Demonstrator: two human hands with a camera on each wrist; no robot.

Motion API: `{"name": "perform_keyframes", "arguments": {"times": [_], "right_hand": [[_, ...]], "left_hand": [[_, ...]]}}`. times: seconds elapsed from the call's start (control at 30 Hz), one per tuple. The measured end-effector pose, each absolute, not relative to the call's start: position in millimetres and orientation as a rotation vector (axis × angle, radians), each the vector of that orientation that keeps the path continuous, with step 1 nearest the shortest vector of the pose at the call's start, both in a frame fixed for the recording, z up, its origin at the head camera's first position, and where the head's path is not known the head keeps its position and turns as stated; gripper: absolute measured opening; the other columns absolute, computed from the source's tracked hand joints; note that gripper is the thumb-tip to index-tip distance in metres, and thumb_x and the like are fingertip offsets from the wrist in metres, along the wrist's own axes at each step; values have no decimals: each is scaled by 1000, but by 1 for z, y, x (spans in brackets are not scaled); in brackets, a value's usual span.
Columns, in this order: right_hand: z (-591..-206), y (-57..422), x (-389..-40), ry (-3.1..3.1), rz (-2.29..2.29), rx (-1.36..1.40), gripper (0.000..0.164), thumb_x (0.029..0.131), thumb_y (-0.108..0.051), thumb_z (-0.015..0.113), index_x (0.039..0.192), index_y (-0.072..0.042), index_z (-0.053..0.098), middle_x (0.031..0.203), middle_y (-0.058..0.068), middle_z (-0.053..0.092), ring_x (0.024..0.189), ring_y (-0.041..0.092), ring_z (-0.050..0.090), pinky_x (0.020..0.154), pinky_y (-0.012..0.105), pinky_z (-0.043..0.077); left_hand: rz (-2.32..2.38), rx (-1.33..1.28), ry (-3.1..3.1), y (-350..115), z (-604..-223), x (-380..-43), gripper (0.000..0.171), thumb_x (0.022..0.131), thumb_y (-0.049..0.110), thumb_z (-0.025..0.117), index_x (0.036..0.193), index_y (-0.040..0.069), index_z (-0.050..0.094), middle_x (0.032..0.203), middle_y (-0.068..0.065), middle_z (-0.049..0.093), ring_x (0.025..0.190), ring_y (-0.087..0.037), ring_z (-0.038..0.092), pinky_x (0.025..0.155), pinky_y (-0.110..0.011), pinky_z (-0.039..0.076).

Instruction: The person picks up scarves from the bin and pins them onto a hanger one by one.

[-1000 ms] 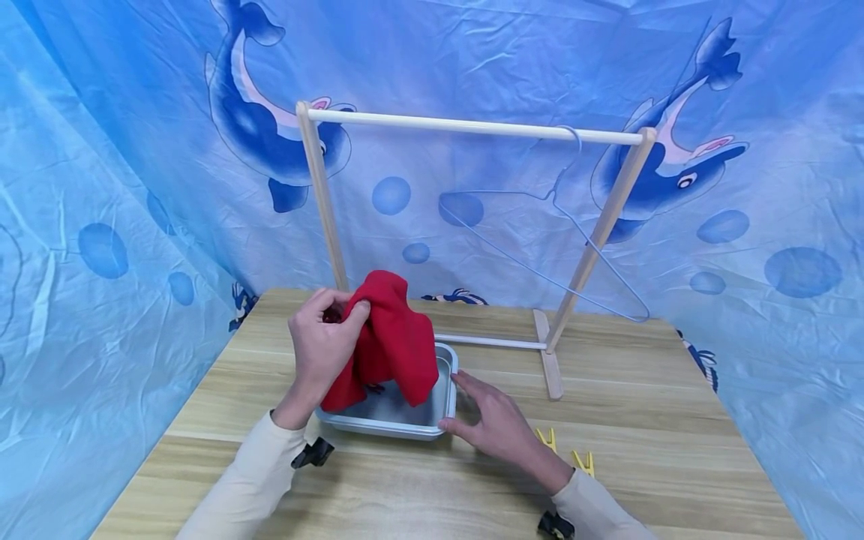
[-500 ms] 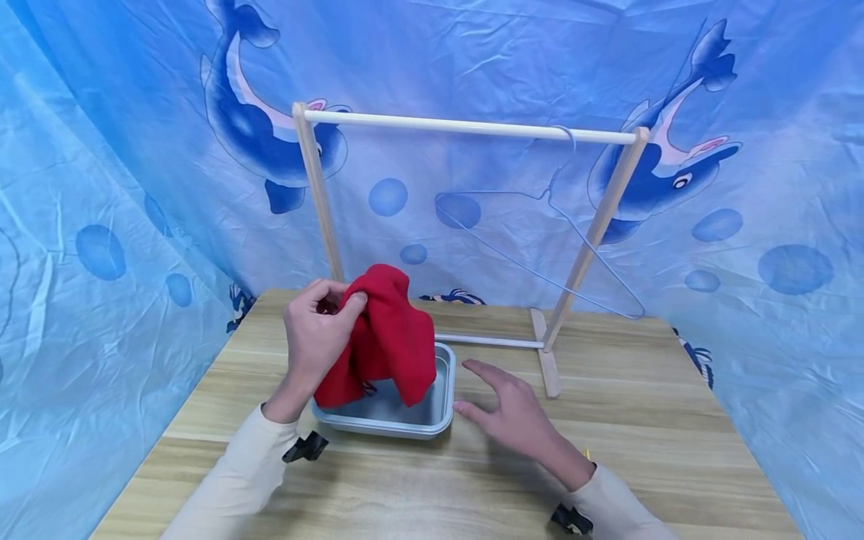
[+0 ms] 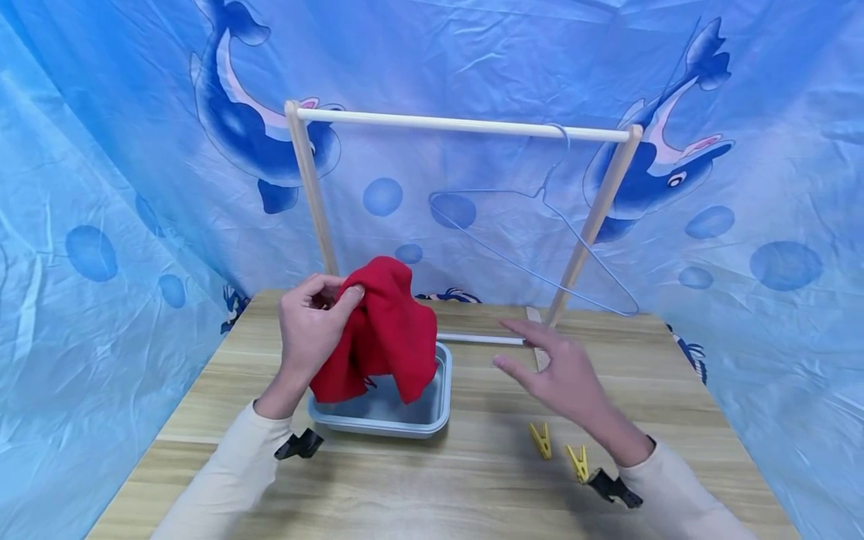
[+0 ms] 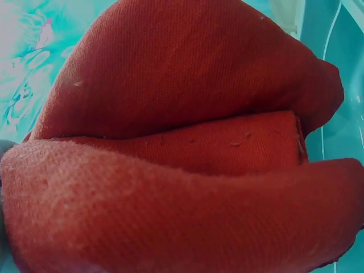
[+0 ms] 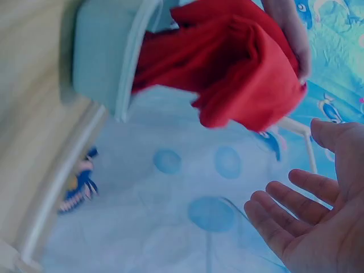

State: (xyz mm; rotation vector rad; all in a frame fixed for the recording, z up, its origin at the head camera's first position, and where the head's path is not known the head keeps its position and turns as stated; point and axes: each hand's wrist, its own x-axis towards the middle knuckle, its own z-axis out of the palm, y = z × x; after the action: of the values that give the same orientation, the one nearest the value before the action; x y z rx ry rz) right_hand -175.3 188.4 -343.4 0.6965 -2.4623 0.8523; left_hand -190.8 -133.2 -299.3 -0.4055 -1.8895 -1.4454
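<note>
My left hand (image 3: 312, 322) pinches the top of a red knitted cloth (image 3: 391, 330) between thumb and fingers. The cloth hangs in folds over a light blue-grey plastic basin (image 3: 405, 430), its lower edges overlapping the basin's inside in the head view. In the left wrist view the folded cloth (image 4: 170, 210) fills most of the picture and hides nearly all of the hand. To the right of the basin, my right hand (image 3: 563, 375) is raised with fingers spread and holds nothing. Its palm and fingers (image 5: 296, 210) show in the right wrist view.
A wooden rack with a white top rail (image 3: 432, 122) stands behind the basin. From its right part hangs a thin blue wire hanger (image 3: 502, 259). Two yellow clothespins (image 3: 541, 440) lie on the wooden table (image 3: 439, 495) at the front right. A blue dolphin-print curtain (image 3: 486, 45) surrounds the table.
My right hand has let go of the basin's right rim and moved away to the right, uncovering the clothespins. The left hand keeps the cloth, raised very slightly.
</note>
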Motion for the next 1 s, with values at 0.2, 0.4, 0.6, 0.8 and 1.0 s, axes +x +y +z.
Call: {"name": "perform_keyframes", "arguments": {"times": [0.2, 0.4, 0.6, 0.8, 1.0], "right_hand": [[-313, 205, -178, -2431, 841, 663, 51, 83, -33, 75, 130, -20, 60, 126, 5, 63, 93, 22, 69, 79, 44, 54], [-293, 219, -185, -2360, 811, 657, 48, 82, -26, 76, 128, -16, 62, 118, 8, 67, 94, 23, 68, 74, 40, 56], [-275, 230, -192, -2279, 790, 639, 48, 79, -19, 79, 124, -15, 65, 112, 5, 69, 96, 20, 67, 77, 18, 51], [-255, 238, -192, -2246, 793, 612, 49, 78, -18, 80, 125, -17, 65, 116, 5, 68, 100, 18, 66, 78, 8, 46], [-244, 246, -198, -2234, 759, 577, 47, 78, -19, 80, 122, -13, 67, 115, 5, 68, 102, 7, 64, 77, 6, 45]], "left_hand": [[-1471, -409, -1890, -133, -296, -190, 9, 82, 3, 71, 87, -5, 71, 71, -11, 61, 59, -15, 53, 54, -21, 43], [-1495, -418, -1883, -133, -292, -188, 8, 82, 2, 70, 87, -5, 71, 69, -9, 62, 58, -14, 54, 53, -21, 43], [-1490, -420, -1884, -132, -290, -187, 8, 82, 2, 70, 86, -5, 71, 69, -10, 62, 58, -13, 53, 53, -21, 43], [-1494, -424, -1884, -131, -288, -186, 8, 83, 2, 69, 86, -5, 71, 69, -11, 61, 57, -14, 53, 52, -21, 43], [-1492, -438, -1871, -131, -287, -184, 8, 82, 0, 69, 86, -6, 70, 69, -11, 60, 57, -14, 52, 52, -20, 43]]}}
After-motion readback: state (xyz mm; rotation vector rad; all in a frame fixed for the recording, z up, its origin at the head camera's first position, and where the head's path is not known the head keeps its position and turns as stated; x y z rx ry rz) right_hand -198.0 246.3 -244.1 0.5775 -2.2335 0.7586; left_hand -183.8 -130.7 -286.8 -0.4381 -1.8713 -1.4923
